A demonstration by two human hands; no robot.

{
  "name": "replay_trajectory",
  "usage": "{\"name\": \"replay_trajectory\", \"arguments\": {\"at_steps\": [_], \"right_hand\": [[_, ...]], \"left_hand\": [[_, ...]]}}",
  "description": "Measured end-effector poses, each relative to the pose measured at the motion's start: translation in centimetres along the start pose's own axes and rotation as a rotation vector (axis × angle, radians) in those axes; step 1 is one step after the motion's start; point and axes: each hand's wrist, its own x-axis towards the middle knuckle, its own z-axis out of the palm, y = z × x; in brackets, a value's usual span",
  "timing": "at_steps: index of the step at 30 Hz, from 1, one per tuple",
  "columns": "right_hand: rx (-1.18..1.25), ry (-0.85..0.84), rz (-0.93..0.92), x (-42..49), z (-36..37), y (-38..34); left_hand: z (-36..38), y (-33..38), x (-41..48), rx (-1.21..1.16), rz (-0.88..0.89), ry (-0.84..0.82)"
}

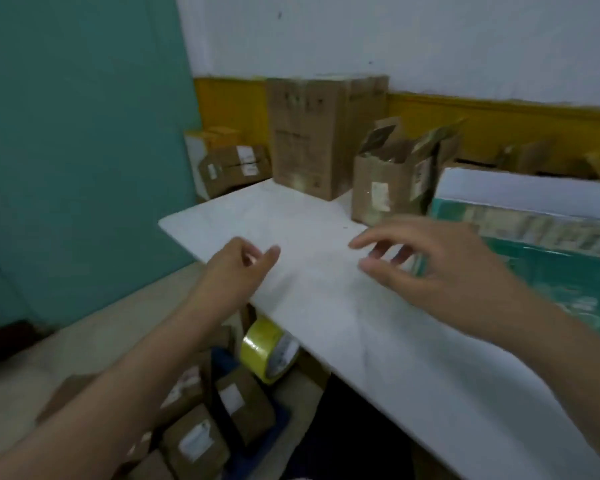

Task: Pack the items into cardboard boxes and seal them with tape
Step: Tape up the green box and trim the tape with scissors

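The open box [378, 188] stands at centre right of the frame on the white table [312, 299], flaps up, just beside the tall box [309, 140]. Judged from its thin, creased walls, it is light and bends easily. Take it low on two opposite walls, not by the flaps. The tape roll [267, 348], at lower centre below the table edge, looks stiff and light. Grip it across the rim.

The right hand [440, 271] hovers near the open box with fingers spread, grasping nothing. The left hand [236, 265], at centre left over the table edge, is loosely curled and empty.
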Motion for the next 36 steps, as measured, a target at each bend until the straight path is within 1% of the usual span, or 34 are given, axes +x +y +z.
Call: {"name": "replay_trajectory", "arguments": {"at_steps": [1,2,5,6,7,9,10,12,13,15,16,17,19,20,21,23,26,27,29,31,33,36], "right_hand": [[0.036,-0.084,0.009,0.6,2.3,-0.1],[0.045,-0.154,0.025,1.3,4.6,0.1],[0.115,-0.27,0.099,3.2,10.2,1.5],[0.156,-0.284,0.132,3.7,11.6,2.0],[0.191,-0.28,0.165,4.0,12.8,2.4],[0.244,-0.24,0.216,4.0,14.4,2.9],[0.258,-0.223,0.22,3.8,14.7,3.0],[0.283,-0.245,0.185,3.3,15.0,3.0],[0.283,-0.287,0.152,3.1,15.1,3.0],[0.176,-0.373,0.065,2.9,15.5,2.4],[0.076,-0.402,0.019,3.0,15.9,2.0],[-0.012,-0.427,-0.012,3.1,16.3,1.6],[-0.054,-0.47,-0.013,3.5,16.5,1.5],[0.002,-0.492,0.01,3.7,16.2,1.6],[0.109,-0.511,0.051,3.9,15.6,1.8],[0.3,-0.504,0.11,4.1,14.1,2.2],[0.313,-0.416,0.081,4.7,12.0,2.6],[0.353,-0.413,0.09,4.9,11.3,2.6],[0.457,-0.421,0.163,5.3,9.2,2.9],[0.531,-0.368,0.262,5.2,6.2,3.3],[0.588,-0.276,0.342,4.3,2.8,3.4],[0.547,-0.136,0.436,1.4,-2.6,2.8]], "left_hand": [[0.3,-1.7,-1.3,0.014,-0.084,-0.026],[0.8,-3.0,-2.4,0.009,-0.131,-0.082],[2.2,-5.1,-4.4,-0.126,-0.198,-0.328],[2.4,-5.3,-4.7,-0.19,-0.2,-0.397],[2.6,-5.6,-4.8,-0.271,-0.198,-0.428],[2.5,-6.1,-4.6,-0.444,-0.197,-0.448],[2.2,-6.3,-4.4,-0.531,-0.23,-0.456],[1.2,-5.8,-4.1,-0.667,-0.38,-0.512],[0.7,-5.3,-4.0,-0.681,-0.472,-0.563],[-0.2,-4.2,-3.8,-0.575,-0.565,-0.618],[-0.5,-3.4,-3.5,-0.487,-0.556,-0.618],[-0.7,-2.5,-3.3,-0.374,-0.509,-0.595],[-1.0,-1.0,-2.8,-0.032,-0.333,-0.5],[-1.1,-0.2,-2.6,0.145,-0.245,-0.451],[-1.1,0.4,-2.4,0.263,-0.182,-0.41],[-1.0,1.4,-2.2,0.358,-0.109,-0.382],[-1.2,2.6,-2.2,0.402,-0.044,-0.361],[-1.5,3.2,-2.2,0.419,-0.011,-0.343],[-2.5,4.5,-2.2,0.42,0.061,-0.287],[-3.2,6.2,-2.7,0.334,0.125,-0.27],[-2.8,8.0,-3.7,0.183,0.159,-0.297],[-0.5,10.9,-6.1,-0.087,0.187,-0.354]]}}
